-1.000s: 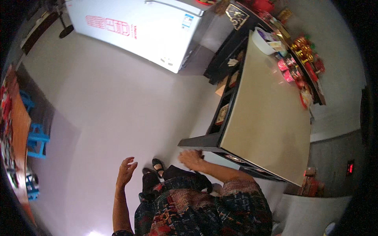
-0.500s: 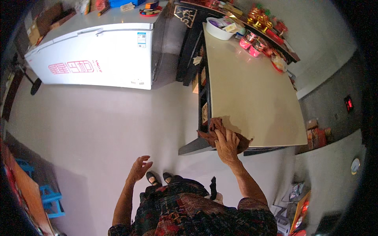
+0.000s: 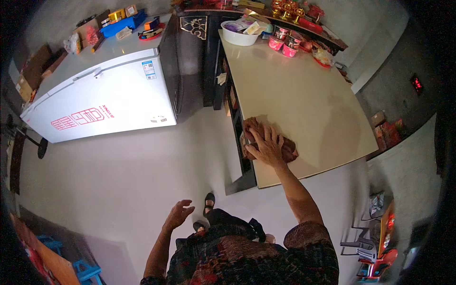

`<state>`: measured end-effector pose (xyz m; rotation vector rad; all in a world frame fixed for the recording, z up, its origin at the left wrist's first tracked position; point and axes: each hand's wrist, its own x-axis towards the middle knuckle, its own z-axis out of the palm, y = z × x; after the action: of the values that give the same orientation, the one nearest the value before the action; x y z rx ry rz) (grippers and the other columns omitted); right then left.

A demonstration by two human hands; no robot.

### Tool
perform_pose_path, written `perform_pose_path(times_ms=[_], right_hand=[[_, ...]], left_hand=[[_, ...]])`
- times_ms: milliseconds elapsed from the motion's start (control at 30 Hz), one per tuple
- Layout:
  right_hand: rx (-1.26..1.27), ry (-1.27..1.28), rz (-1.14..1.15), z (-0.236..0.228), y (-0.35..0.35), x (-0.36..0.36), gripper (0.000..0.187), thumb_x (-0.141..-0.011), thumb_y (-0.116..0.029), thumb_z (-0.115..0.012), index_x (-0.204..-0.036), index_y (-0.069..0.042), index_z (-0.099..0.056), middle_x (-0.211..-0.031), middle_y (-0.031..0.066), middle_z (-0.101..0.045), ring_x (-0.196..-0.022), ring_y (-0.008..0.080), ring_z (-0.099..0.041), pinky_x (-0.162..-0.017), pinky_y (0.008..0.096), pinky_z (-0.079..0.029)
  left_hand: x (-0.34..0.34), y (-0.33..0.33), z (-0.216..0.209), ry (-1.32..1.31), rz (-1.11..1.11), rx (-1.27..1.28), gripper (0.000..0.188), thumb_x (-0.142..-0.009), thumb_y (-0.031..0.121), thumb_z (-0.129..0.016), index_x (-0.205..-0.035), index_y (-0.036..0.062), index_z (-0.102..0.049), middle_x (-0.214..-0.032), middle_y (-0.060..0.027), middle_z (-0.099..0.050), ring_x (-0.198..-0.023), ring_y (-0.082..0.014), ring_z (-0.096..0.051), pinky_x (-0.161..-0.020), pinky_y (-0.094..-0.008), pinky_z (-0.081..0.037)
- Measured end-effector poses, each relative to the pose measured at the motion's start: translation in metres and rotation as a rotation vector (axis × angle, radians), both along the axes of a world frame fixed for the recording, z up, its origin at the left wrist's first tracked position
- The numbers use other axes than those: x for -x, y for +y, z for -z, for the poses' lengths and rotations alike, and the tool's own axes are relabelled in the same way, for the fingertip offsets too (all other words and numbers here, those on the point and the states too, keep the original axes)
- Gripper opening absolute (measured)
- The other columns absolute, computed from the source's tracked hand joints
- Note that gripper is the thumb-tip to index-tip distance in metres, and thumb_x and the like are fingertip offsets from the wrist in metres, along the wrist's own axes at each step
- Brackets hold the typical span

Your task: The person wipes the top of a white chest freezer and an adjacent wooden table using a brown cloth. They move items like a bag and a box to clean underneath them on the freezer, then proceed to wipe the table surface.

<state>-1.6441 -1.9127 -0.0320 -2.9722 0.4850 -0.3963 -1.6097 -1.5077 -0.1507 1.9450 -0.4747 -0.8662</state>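
Note:
A bunched brown cloth [image 3: 289, 148] lies at the left edge of the cream tabletop [image 3: 304, 99], toward its near corner. My right hand [image 3: 267, 146] presses down on the cloth, its fingers spread and bent over the folds. Part of the cloth is covered by the palm. Over the floor, off to the left of the table, hangs my left hand [image 3: 178, 213], with nothing in it and its loosely curled fingers apart.
At the table's far end stand a white basin [image 3: 239, 38] with packets, pink tubs [image 3: 283, 45] and a red plate [image 3: 323, 59] with a bag. A white chest freezer [image 3: 104, 95] stands on the left. Blue stools [image 3: 87, 271] are at lower left.
My right hand and the cloth have moved farther from me along the table's left edge. My feet have stepped, and the view has turned and shifted.

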Motion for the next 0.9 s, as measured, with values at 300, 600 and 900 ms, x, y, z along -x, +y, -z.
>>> perform_pose_path(times_ms=[300, 600, 900], right_hand=[[0.114, -0.056, 0.117, 0.007, -0.084, -0.108, 0.061, -0.087, -0.058, -0.05, -0.139, -0.027, -0.043, -0.146, 0.0157, -0.032, -0.136, 0.0374, -0.02, -0.102, 0.0658, -0.009], [0.009, -0.066, 0.285, 0.001, -0.152, -0.162, 0.051, -0.091, -0.051, -0.05, -0.137, -0.03, -0.045, -0.147, 0.0139, -0.027, -0.135, 0.0388, -0.022, -0.095, 0.0717, -0.021], [-0.098, 0.239, 0.677, -0.03, -0.096, -0.052, 0.058, -0.094, -0.042, -0.05, -0.146, -0.029, -0.029, -0.152, 0.0218, -0.013, -0.133, 0.0534, -0.019, -0.095, 0.0773, -0.019]], left_hand=[[-0.083, -0.05, -0.015, 0.029, 0.076, -0.12, 0.041, -0.09, 0.027, -0.065, -0.121, 0.0015, -0.055, -0.117, -0.016, -0.059, -0.1, -0.0244, -0.062, -0.082, -0.0373, -0.052], [-0.154, -0.11, -0.036, -0.01, 0.214, -0.161, 0.05, -0.087, 0.035, -0.064, -0.123, 0.0008, -0.055, -0.122, -0.0208, -0.057, -0.101, -0.0295, -0.063, -0.085, -0.0404, -0.05], [-0.224, -0.144, -0.028, -0.037, 0.497, -0.175, 0.05, -0.09, 0.035, -0.061, -0.125, 0.0023, -0.054, -0.121, -0.0199, -0.057, -0.107, -0.0309, -0.059, -0.089, -0.0413, -0.049]])
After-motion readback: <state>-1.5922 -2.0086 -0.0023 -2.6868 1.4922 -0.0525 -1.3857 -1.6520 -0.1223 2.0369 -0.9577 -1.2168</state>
